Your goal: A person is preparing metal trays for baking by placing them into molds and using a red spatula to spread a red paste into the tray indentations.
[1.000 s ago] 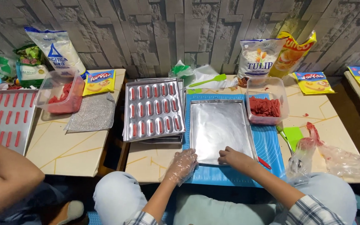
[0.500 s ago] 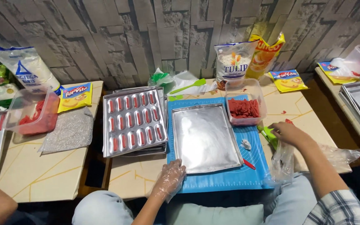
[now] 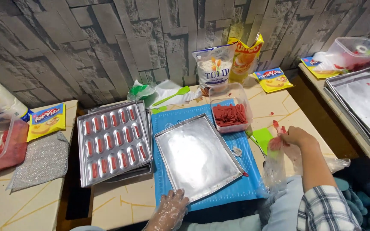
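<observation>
Tray (image 3: 195, 158) touching left hand (image 3: 171, 209).

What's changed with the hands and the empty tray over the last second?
The right hand left the empty tray's near edge, moved out to the right and took hold of a red-smeared clear plastic bag. The gloved left hand stayed at the tray's near edge. Tray, blue mat and filled mould pan stayed put.

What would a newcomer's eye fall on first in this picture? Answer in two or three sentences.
The shiny empty baking tray on the blue mat at centre stands out first. To its left sits a mould tray with rows of red pieces. The gloved left hand touches the baking tray's near edge; the right hand grips a clear plastic bag.
</observation>
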